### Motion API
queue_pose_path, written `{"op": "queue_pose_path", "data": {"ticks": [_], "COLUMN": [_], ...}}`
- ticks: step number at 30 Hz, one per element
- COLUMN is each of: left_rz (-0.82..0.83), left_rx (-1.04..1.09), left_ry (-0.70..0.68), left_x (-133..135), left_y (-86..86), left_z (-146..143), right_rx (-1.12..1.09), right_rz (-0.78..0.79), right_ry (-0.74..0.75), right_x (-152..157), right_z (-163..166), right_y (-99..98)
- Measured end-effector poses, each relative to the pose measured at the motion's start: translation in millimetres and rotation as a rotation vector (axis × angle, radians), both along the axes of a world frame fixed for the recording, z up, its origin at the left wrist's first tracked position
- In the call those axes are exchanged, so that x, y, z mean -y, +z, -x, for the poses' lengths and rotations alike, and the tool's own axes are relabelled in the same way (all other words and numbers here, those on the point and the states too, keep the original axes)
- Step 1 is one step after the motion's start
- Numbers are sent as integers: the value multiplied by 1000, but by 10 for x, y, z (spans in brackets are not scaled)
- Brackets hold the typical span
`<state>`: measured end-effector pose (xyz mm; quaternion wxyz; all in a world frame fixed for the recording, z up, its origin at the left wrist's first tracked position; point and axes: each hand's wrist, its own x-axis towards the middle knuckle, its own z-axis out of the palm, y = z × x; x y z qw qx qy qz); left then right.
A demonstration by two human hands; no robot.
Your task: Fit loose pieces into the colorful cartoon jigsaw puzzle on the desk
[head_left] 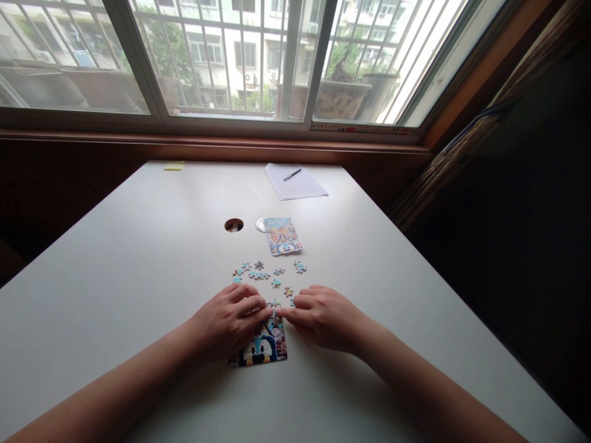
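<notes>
A partly joined jigsaw puzzle (263, 351) lies flat on the white table, showing a blue cartoon dog's face at its lower end. My left hand (237, 315) is closed over its upper left side, fingers bent, tips on the puzzle. From the right, my right hand (321, 312) has its fingers curled and its index fingertip on the puzzle's upper edge, close to the left fingertips. Small pieces show between the fingertips, partly hidden. Beyond the hands lie several loose puzzle pieces (259, 275), and one yellowish piece (289, 291) sits near my right knuckles.
A printed picture card (282, 237) lies past the pieces, overlapping a round silvery disc (260, 225). Left of it is a round hole (234, 225) in the table (138, 258). Farther back are paper sheets (302, 187) with a pen (292, 175), a yellow note (174, 166) and a barred window.
</notes>
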<state>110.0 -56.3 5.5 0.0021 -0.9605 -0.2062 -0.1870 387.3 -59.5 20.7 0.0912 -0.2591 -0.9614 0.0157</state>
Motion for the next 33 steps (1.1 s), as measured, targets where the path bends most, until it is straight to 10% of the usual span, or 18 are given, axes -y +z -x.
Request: {"op": "queue_pose_path", "data": {"ticks": [33], "left_rz": [157], "left_rx": [194], "left_ry": [12], "left_x": [-64], "left_y": [-19], "left_z": [101], "right_rx": [-99], "right_rz": [-96], "right_ry": [-236], "right_x": [-252], "right_z": [-421], "right_y": [81]}}
